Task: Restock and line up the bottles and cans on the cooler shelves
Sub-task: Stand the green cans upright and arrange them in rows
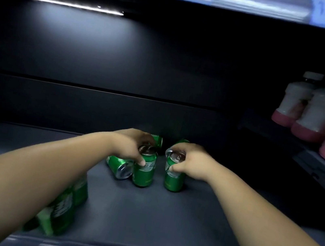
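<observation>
Barely underway: left hand (130, 145) grips one upright green can (143, 173), right hand (189, 164) a second can (174, 179); toppled can (119, 167) beside, shelf (163, 218) rows unformed.

left forearm (43, 168) and right forearm (250, 205), both bare, reach from the front edge of the shelf (142, 215) toward its back, converging over its middle. left grip (130, 145): palm down, fingers curled over the top of the upright left can (143, 172), thumb on its side. right grip (191, 162): fingers curled round the rim of the upright right can (173, 177), thumb on its side.
</observation>
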`<state>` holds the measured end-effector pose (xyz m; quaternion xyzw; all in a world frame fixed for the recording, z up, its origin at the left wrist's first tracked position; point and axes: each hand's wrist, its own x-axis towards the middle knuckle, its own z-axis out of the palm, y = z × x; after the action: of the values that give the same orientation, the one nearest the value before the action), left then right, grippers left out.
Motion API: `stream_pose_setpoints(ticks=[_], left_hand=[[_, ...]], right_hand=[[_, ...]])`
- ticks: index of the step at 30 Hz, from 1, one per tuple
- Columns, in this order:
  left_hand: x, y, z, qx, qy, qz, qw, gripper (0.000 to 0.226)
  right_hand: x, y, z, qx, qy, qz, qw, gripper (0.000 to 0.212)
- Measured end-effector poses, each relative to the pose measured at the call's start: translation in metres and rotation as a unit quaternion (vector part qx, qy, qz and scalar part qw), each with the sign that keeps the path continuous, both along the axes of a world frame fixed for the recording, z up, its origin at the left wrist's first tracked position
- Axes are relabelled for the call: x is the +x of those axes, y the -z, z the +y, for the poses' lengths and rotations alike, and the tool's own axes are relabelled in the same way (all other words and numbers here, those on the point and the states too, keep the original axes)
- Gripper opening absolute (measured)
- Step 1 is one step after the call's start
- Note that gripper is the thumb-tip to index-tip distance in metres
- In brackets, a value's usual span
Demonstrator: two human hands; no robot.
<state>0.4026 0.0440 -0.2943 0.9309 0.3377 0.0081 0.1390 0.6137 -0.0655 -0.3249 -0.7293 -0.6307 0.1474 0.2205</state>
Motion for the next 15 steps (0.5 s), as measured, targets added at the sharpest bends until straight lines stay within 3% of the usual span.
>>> stream_pose_setpoints(ticks=[9,15], left_hand=[[-0.091,-0.003,-0.059,-0.007,0.071,0.001,0.997,0.062],[-0.136,0.01,-0.076,0.079,0.093,0.021,0.992,0.065]], right_hand=[[-0.091,0.003,-0.043,0.002,-0.033,0.031,0.999,0.073],[-0.136,0.01,-0.077,0.014,-0.024,0.051,0.998,0.072]])
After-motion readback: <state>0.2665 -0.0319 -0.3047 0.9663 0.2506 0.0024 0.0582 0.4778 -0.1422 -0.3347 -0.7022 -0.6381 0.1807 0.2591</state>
